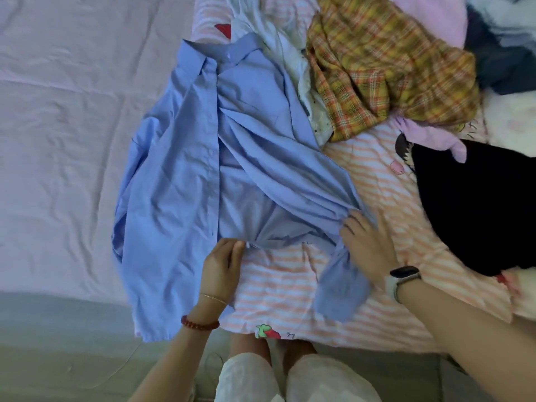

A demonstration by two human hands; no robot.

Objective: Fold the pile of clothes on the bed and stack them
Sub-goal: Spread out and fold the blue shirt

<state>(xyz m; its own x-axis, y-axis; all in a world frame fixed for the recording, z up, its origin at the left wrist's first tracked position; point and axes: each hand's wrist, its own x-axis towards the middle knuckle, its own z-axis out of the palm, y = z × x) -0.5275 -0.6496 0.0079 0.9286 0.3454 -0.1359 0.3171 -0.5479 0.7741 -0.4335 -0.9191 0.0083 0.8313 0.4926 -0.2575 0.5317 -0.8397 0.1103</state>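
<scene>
The blue shirt point(188, 169) lies front up on the bed point(58, 111), its long axis running from the collar at the far end to the hem at the near edge, so nearly the whole garment stretches away from both grips. The left hand point(222, 264) pinches the hem near the button placket, fingers curled round a small bunch of cloth. The right hand point(367, 245) lies flatter, fingers spread and pressing on the bunched right side, where a sleeve crosses the body and its cuff trails toward the bed's edge just beside that hand; whether it has any cloth pinched underneath I cannot tell.

The left half lies fairly smooth, while the right half is twisted and gathered toward the right hand. By my judgement the coming move turns on that: the slack sits on the right hand's side, so that hand is better placed to draw the panel and sleeve outward while the left holds the hem.

Beyond the collar and to the right, the unfolded pile waits: a yellow plaid garment point(391, 68) touching the shirt's shoulder, a black garment point(470, 204) well apart from the right hand, all on a striped sheet point(377, 184).
</scene>
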